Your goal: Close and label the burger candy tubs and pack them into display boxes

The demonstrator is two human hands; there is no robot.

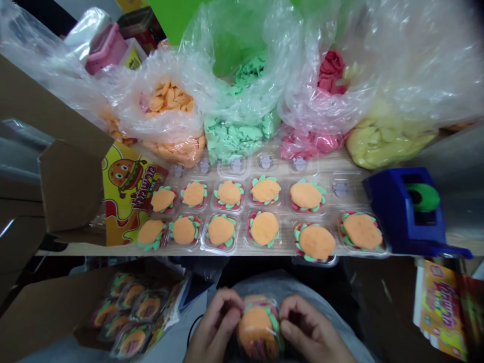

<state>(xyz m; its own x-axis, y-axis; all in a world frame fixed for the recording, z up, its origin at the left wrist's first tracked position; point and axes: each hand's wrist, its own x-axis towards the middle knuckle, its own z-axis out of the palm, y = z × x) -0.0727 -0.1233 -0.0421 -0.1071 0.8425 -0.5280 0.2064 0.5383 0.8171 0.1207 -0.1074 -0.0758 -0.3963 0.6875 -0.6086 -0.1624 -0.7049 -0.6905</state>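
- Cardboard box (64,146) at the far left, its flaps standing open and overhanging the end of the wooden tabletop (276,250).
- Open carton (45,322) low on the left, with sealed clear packs of burger-shaped sweets (126,312) lying in rows inside it.
- Yellow printed card (130,194) with a cartoon burger on it, at the left end of the tabletop, just beside the first trays.
- Clear plastic bags along the back of the tabletop, left to right: orange discs (168,103), green pieces (242,136), red pieces (310,141), yellow pieces (389,143).
- Clear trays in two front rows (227,222), each with an orange disc over green and red layers; a back row of clear trays (236,166) holds small pale shapes.
- Left hand (215,322), fingers curled and closed around the left side of the pack.
- Burger-shaped sweet in its clear pack (259,327), held between both hands below the tabletop edge, tilted, above grey cloth (295,287).
- Right hand (313,327), fingers bent and gripping the right side of the same pack.
- Blue tape dispenser (404,212) with a green roll (421,196), at the right end of the tabletop.
- Printed yellow packaging (442,312) at the lower right, below the tabletop.
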